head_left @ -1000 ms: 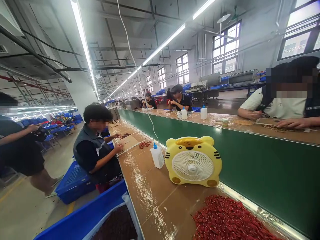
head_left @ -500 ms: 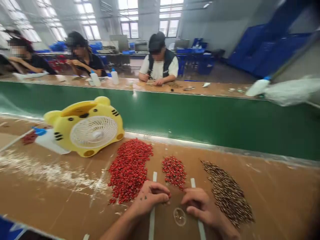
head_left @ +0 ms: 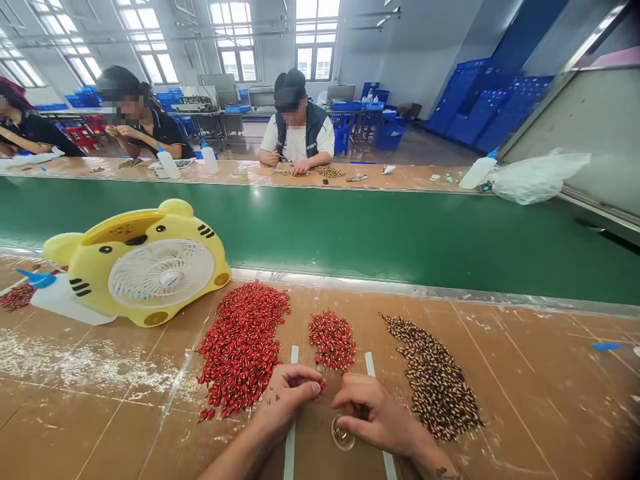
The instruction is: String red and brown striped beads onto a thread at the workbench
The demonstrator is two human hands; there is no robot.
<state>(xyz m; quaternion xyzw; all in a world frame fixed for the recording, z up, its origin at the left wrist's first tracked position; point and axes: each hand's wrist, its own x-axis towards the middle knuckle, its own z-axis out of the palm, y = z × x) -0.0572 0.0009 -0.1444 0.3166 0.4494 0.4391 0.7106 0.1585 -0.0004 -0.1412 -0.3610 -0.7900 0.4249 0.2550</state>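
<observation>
My left hand (head_left: 289, 395) is closed in a pinch, and a small red piece (head_left: 321, 385) shows at its thumb and fingertips. My right hand (head_left: 373, 410) hovers just right of it, fingers curled and thumb apart from them, with nothing visible between. Partly under the right thumb lies a small round clear dish (head_left: 342, 443) with a few tiny bits in it. A small heap of red pieces with dark and pale tips (head_left: 332, 340) sits beyond my hands. Left of them spreads a bigger red heap (head_left: 245, 347); to the right lies a pile of black-and-gold pieces (head_left: 437, 373).
Two pale strips (head_left: 291, 440) (head_left: 369, 364) run along the brown tabletop (head_left: 530, 400). A yellow animal-shaped fan (head_left: 150, 263) and a white bottle with blue cap (head_left: 70, 300) stand left. Beyond is a green belt (head_left: 350, 233); people sit at the far bench. A blue object (head_left: 605, 347) lies right.
The view has shifted slightly, so the scene sits further left. My right hand has moved over the edge of the clear dish. The left hand keeps its pinch.
</observation>
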